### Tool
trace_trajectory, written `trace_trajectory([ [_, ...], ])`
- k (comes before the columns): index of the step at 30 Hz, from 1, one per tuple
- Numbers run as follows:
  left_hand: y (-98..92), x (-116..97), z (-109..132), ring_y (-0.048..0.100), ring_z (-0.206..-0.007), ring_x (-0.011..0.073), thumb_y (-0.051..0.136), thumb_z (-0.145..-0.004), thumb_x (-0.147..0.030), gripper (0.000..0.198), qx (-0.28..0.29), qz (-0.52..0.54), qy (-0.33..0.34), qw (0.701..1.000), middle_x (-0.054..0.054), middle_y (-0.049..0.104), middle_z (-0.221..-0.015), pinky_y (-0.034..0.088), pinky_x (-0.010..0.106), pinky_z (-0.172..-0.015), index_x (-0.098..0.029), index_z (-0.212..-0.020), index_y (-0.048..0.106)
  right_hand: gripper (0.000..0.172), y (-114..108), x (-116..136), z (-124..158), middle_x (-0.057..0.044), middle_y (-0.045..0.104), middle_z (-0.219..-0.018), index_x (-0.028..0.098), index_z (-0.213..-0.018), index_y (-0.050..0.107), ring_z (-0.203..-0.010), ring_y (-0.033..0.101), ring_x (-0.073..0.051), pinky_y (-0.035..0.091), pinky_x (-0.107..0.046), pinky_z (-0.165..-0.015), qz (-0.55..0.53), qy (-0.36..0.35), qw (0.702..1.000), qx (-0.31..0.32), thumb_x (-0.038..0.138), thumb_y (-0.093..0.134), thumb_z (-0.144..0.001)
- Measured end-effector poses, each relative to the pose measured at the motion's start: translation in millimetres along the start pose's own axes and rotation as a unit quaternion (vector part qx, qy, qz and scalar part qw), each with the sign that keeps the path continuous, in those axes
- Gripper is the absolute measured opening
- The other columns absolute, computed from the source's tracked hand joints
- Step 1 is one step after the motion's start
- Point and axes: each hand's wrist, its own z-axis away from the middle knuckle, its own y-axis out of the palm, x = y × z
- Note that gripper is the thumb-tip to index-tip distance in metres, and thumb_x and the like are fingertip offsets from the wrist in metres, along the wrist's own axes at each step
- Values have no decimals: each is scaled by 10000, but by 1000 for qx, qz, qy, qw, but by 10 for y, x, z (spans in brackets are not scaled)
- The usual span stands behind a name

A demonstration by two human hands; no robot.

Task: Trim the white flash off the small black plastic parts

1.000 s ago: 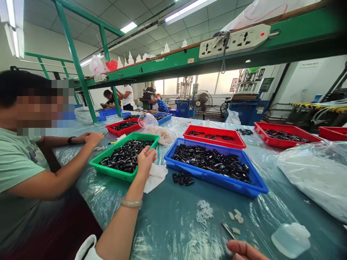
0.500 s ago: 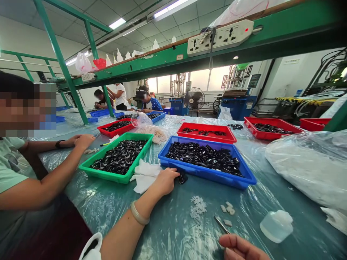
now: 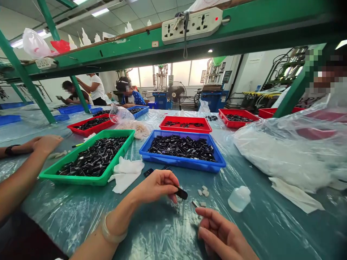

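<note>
My left hand (image 3: 155, 186) is closed in a pinch on a small black plastic part (image 3: 181, 193), held just above the plastic-covered table. My right hand (image 3: 221, 234) is low at the front, fingers curled around thin metal tweezers (image 3: 194, 204) whose tip points toward the black part. A few small white pieces (image 3: 204, 190) lie on the table just beyond the tweezers. More black parts (image 3: 148, 172) lie in front of the blue tray (image 3: 179, 161), which is full of the same black parts.
A green tray (image 3: 81, 178) of black parts and white cloths (image 3: 125, 173) lie to the left. A small translucent bottle (image 3: 239, 198) and a large plastic bag (image 3: 287, 155) sit at the right. A co-worker's hand (image 3: 46, 143) rests at the left. Red trays (image 3: 187, 124) stand behind.
My left hand picked a black part from beside the blue tray and drew it back toward me. My right hand with the tweezers rose into view. The camera turned right and down.
</note>
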Motion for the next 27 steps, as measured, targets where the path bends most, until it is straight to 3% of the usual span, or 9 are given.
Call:
trace_trajectory([
  [4, 146, -52, 55, 634, -576, 133, 690, -702, -311, 217, 103, 117, -29, 987, 42, 654, -698, 477, 225, -567, -126, -789, 617, 426, 18, 55, 33, 3, 585, -678, 141, -1017, 613, -564, 504, -116, 412, -235, -552, 22, 4, 1000, 14, 427, 701, -714],
  [7, 203, -60, 65, 615, -551, 116, 708, -687, -300, 208, 127, 142, -47, 980, 29, 644, -663, 475, 218, -564, -120, -781, 662, 320, 30, 95, 52, -17, 625, -659, 135, -912, 661, -553, 513, -113, 405, -231, -560, 38, 20, 998, 51, 409, 664, -748],
  [13, 310, -78, 61, 605, -524, 113, 717, -674, -272, 201, 117, 151, -60, 980, 13, 619, -602, 464, 210, -539, -110, -790, 689, 302, 45, 141, 70, -18, 630, -617, 130, -803, 684, -501, 490, -94, 363, -211, -521, 40, 29, 995, 90, 424, 617, -790],
  [19, 454, -23, 7, 600, -532, 115, 748, -638, -345, 357, 42, 215, -66, 974, 34, 643, -670, 471, 230, -554, -110, -893, 663, 331, 12, 102, 49, -14, 629, -603, 137, -720, 640, -475, 472, -79, 338, -199, -509, -18, 28, 999, 36, 461, 629, -785],
  [27, 558, 26, -1, 521, -496, 84, 634, -734, -465, 379, 79, 168, -30, 982, 26, 574, -613, 407, 182, -484, -95, -795, 685, 354, 16, 103, 23, -11, 605, -602, 131, -707, 636, -473, 461, -81, 340, -206, -508, -15, 5, 999, 32, 474, 619, -793],
])
